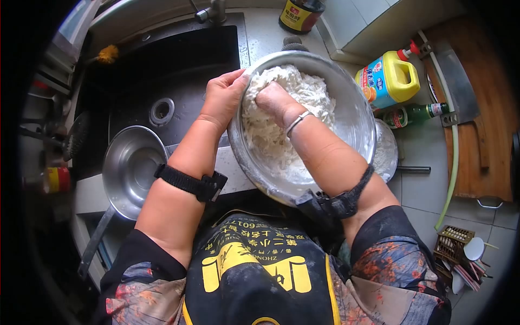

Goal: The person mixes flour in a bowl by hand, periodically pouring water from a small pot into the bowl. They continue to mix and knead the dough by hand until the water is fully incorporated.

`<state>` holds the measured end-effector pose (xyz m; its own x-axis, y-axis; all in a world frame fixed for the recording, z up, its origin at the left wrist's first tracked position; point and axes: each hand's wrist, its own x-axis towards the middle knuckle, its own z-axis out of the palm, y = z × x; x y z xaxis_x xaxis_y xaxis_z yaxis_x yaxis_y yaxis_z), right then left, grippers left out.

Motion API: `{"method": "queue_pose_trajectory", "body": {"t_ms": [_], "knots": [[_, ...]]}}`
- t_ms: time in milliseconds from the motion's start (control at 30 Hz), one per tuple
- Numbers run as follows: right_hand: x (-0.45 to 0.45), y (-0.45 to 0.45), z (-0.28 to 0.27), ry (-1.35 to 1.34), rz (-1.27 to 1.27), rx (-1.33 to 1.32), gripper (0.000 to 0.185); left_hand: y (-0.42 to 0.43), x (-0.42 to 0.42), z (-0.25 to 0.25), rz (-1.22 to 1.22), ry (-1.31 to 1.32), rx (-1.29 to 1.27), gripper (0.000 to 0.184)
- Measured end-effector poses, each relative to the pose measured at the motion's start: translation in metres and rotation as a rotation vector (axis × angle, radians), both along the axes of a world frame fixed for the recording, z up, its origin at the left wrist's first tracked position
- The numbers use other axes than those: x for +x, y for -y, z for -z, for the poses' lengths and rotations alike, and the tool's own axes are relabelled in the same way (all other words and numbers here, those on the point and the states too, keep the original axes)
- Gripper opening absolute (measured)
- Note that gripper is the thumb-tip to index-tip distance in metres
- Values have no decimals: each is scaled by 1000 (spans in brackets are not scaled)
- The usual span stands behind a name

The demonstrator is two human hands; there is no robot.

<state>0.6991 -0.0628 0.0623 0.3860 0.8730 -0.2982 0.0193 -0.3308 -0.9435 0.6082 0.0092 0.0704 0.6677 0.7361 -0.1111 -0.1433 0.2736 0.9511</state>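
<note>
A wide metal bowl (352,135) stands tilted on the counter in front of me, holding shaggy white dough and loose flour (298,89). My left hand (225,95) grips the bowl's left rim, thumb at the edge. Inside the bowl, my right hand (275,102) is pressed into the dough near the left wall, its fingers curled and partly buried. Flour coats that hand, and a bracelet (298,123) circles the wrist. Whatever its fingers hold is hidden.
A black sink (130,81) lies at the left, with a metal pan (132,168) below it. Right of the bowl are a floury dish (385,151), a yellow jug (401,78) and a green bottle (414,115). A dark jar (300,16) stands behind.
</note>
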Motion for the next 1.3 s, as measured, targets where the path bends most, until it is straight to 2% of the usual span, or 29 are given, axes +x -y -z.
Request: {"method": "queue_pose_trajectory", "body": {"t_ms": [67,100,133,167,200,233,267,300,367,433,500,533,567,633,700,733,867,933,1000,1033,1067,1100,1167,1233,1300], "knots": [[-9,0,3,171,86,90,23,2,1,-1,-33,-15,36,27],[-16,8,1,146,-23,145,24,1,1,-2,-21,16,48,25],[-26,29,-2,411,-201,144,25,-2,2,-2,-12,-12,53,25],[-31,50,-8,546,-463,-47,26,-7,4,-2,-6,-39,60,25],[-32,67,-24,689,-776,-472,26,-12,5,-1,0,-99,119,26],[-32,97,-32,625,-752,-370,23,-16,8,-2,13,-103,146,26],[-28,117,-39,693,-860,-470,17,-18,9,-3,27,-117,168,27],[-15,130,-42,776,-1080,-545,18,-18,9,-2,45,-134,187,27],[14,151,-48,817,-1098,-657,18,-20,10,-1,94,-136,167,30],[39,153,-75,903,-966,-764,16,-20,10,-4,122,-152,160,31],[68,152,-87,972,-666,-696,15,-13,-3,-14,94,-230,157,38],[80,150,-93,1015,-672,-696,19,-6,-12,-19,49,-305,184,40],[91,151,-92,1211,-724,-680,16,2,-21,-24,8,-378,210,42],[90,155,-81,1298,-788,-747,12,41,-46,-35,68,-285,144,40],[71,167,-55,1311,-905,-770,11,58,-53,2,-107,-169,182,35],[60,175,-42,1313,-940,-573,12,63,-49,3,-147,-48,57,33],[-4,144,-47,1019,-1058,-567,17,58,-43,-2,-207,-25,-14,31],[-26,119,-35,822,-887,-491,14,61,-41,-2,-210,1,-35,31],[-42,85,-24,667,-535,-314,17,60,-42,2,-212,9,-17,31],[-37,71,-11,495,-397,-247,17,57,-43,1,-189,1,22,31],[-23,60,6,461,-434,-162,17,55,-44,0,-163,-9,59,31],[-19,54,-2,426,-465,-84,17,53,-45,0,-131,-17,90,31],[-13,62,-39,388,-273,-206,15,46,-44,4,-108,-52,150,32],[30,71,-38,401,-201,-445,19,40,-44,8,-108,-86,202,32],[62,87,-50,720,-193,-481,17,35,-45,5,-41,-148,236,33]]}}
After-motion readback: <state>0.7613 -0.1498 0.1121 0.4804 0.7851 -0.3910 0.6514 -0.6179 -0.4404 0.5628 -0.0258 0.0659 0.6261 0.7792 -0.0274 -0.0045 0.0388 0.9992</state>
